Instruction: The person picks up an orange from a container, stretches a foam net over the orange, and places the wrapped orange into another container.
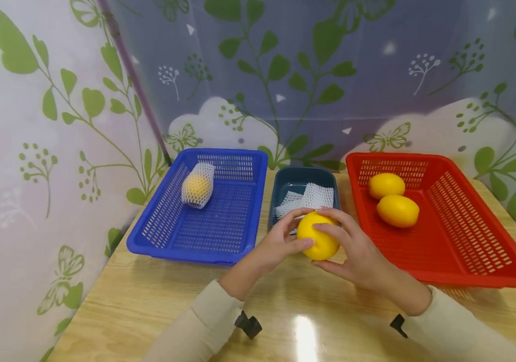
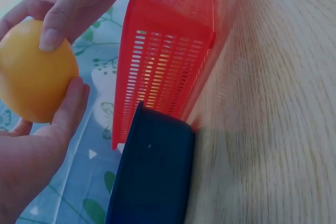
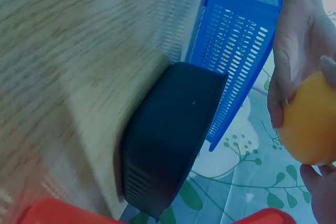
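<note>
A bare yellow lemon (image 1: 317,236) is held up between both hands, in front of the small dark teal bin. My left hand (image 1: 280,246) grips its left side, thumb across the front. From the right, my right hand (image 1: 363,255) holds it with fingers over the top and front and the thumb beneath. The left wrist view shows the same lemon (image 2: 37,72) between the two hands. White foam net sleeves (image 1: 317,196) lie in the teal bin (image 1: 300,173), partly hidden behind the hands.
To the left stands a blue basket (image 1: 221,259) containing one yellow fruit in a white foam net (image 1: 198,186). A red basket (image 1: 479,279) on the right holds two bare lemons (image 1: 398,211). All three containers sit on a wooden table (image 1: 158,311), backed by a patterned curtain (image 1: 285,120).
</note>
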`<control>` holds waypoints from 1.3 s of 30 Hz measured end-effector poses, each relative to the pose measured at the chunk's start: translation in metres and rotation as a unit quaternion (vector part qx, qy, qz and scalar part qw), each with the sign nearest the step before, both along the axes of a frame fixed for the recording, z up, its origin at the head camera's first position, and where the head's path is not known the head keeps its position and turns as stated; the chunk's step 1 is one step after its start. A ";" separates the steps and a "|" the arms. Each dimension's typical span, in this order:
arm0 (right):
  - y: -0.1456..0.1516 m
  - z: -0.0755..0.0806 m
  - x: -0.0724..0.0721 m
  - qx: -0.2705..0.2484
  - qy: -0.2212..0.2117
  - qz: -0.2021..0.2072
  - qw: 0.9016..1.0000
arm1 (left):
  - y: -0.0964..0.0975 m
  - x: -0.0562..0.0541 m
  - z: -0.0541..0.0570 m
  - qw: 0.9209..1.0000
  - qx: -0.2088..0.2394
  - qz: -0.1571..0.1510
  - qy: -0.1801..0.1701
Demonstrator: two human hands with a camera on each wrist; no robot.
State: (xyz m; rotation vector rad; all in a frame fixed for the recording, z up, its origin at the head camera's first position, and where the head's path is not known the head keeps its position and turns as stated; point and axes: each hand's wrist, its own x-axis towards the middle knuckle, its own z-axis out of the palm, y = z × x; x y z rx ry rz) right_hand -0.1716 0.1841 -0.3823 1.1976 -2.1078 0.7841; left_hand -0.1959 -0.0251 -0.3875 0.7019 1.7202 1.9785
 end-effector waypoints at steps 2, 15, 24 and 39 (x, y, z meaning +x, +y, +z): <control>0.002 0.001 0.002 -0.011 -0.038 -0.005 0.999 | 0.000 0.001 0.000 1.000 -0.003 0.008 -0.003; -0.005 0.019 0.013 -0.204 -0.537 0.008 0.819 | -0.018 0.004 0.005 0.887 -0.204 0.128 0.395; -0.009 0.014 0.005 -0.180 -0.618 0.034 0.764 | -0.025 0.009 0.009 0.767 -0.218 0.098 0.595; -0.011 0.006 0.004 -0.176 -0.592 -0.001 0.786 | -0.022 0.015 0.003 0.825 -0.244 0.094 0.502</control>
